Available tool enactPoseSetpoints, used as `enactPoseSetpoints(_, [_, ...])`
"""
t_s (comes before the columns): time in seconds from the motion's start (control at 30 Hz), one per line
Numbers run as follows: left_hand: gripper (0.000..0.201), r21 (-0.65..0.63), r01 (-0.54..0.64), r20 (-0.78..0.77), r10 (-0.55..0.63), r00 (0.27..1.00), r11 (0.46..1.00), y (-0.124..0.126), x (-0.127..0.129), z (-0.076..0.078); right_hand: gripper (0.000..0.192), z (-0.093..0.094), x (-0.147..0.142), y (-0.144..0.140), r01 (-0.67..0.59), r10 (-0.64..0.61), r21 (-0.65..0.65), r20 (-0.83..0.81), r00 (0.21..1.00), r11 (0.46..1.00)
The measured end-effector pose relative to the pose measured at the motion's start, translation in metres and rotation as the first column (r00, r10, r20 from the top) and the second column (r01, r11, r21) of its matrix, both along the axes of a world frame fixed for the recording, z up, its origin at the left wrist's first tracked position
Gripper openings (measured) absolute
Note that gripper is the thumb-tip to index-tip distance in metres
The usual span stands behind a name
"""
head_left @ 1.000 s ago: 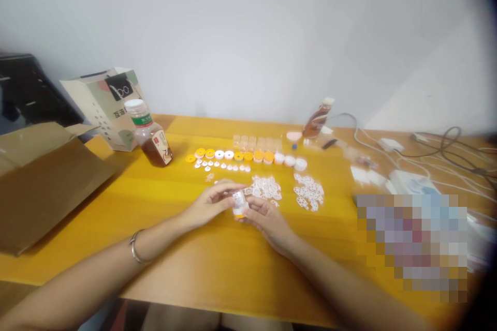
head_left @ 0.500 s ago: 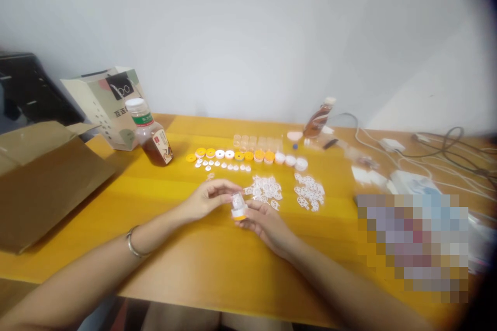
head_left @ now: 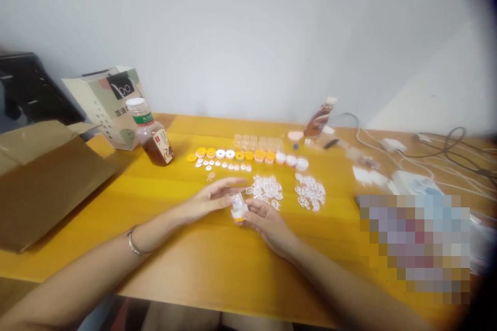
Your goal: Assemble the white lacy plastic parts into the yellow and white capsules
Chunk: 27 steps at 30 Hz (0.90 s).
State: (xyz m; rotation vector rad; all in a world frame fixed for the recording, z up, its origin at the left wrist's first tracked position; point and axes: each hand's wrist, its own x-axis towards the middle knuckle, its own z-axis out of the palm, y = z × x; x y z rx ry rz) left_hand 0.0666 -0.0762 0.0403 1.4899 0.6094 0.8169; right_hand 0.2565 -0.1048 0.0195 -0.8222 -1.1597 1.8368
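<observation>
Bright, even light, soft overall focus, dark vignette at the right edge, a pixelated patch lower right.

A single head-worn camera looks forward and down across the yellow table [head_left: 217, 258] toward a pale wall [head_left: 248, 26]. Both forearms enter from the bottom edge, meeting near the frame's centre at close range.
</observation>
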Motion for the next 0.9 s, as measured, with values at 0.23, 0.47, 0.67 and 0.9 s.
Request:
enactPoseSetpoints(0.23, [0.037, -0.002, 0.011, -0.002, -0.011, 1.0, 1.0, -0.0015, -0.0001, 0.0027, 0.022, -0.0026, 0.0003, 0.003, 0.011, -0.011, 0.032, 0.013, 1.0, 0.999])
enactPoseSetpoints(0.47, [0.031, -0.001, 0.004, -0.024, -0.004, 1.0, 1.0, 0.0035, -0.0019, 0.0014, 0.02, -0.0035, -0.0004, 0.0032, 0.037, -0.039, 0.06, 0.044, 0.998, 0.998])
enactPoseSetpoints(0.67, [0.032, -0.04, -0.005, -0.011, 0.004, 1.0, 0.999, 0.0052, -0.0027, -0.0039, 0.022, -0.004, -0.0002, 0.0047, 0.055, -0.058, 0.058, 0.057, 0.997, 0.997])
enactPoseSetpoints(0.9, [0.021, 0.027, -0.117, -0.131, 0.119, 0.984, 0.993, 0.0014, 0.0059, -0.0046, 0.02, -0.0004, -0.0008, 0.0036, 0.046, -0.051, 0.064, 0.075, 0.996, 0.997])
